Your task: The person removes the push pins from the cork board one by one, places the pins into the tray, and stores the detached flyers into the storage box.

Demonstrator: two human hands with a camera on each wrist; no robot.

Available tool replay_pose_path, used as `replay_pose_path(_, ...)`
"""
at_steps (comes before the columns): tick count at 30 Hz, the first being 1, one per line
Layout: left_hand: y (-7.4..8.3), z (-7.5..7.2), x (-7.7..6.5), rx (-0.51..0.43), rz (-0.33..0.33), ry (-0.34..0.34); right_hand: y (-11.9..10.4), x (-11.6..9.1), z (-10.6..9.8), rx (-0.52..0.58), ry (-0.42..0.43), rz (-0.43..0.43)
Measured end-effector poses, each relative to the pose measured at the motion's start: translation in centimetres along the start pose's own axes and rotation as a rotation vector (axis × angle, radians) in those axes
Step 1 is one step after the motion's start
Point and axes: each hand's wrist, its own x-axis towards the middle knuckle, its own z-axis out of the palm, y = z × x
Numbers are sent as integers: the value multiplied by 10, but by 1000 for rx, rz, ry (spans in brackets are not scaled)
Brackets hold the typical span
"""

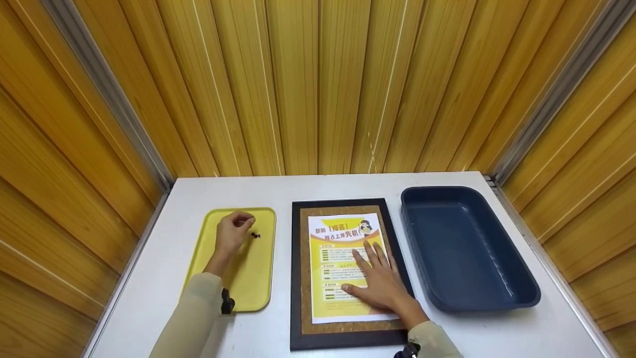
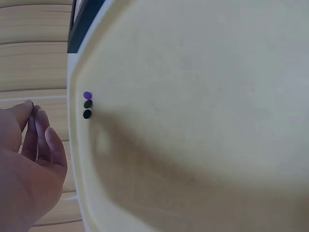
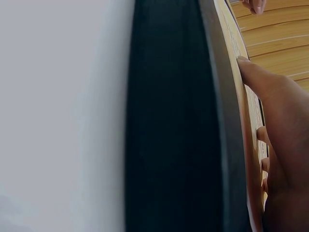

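Note:
My left hand (image 1: 232, 233) is over the yellow tray (image 1: 261, 288), thumb and forefinger pinching a small dark thumbtack (image 2: 32, 103), mostly hidden by the fingertips. Below it on the tray lie a purple thumbtack (image 2: 87, 95) and two dark thumbtacks (image 2: 87, 114), close together in a row. In the head view, my right hand (image 1: 380, 282) lies with fingers spread on a yellow and white printed poster (image 1: 338, 271). The poster rests on a cork board (image 1: 306, 303) with a black frame, its lower right part covered by that hand.
A deep dark blue basin (image 1: 452, 248) stands on the white table (image 1: 268, 335), right of the framed board. Wood-patterned panels (image 1: 318, 89) rise behind the table and on both sides. The tray lies left of the board with a strip of table between them.

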Motion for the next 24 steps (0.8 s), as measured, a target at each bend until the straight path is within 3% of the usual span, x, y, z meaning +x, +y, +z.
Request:
replay_pose_path(11,-28,-4,-7,112,-24,0,1,0,0,-7,9,-10)
replay_pose_path(24,-37,-6,-8,115,-42,-20,1,1,1,-11,3,-5)
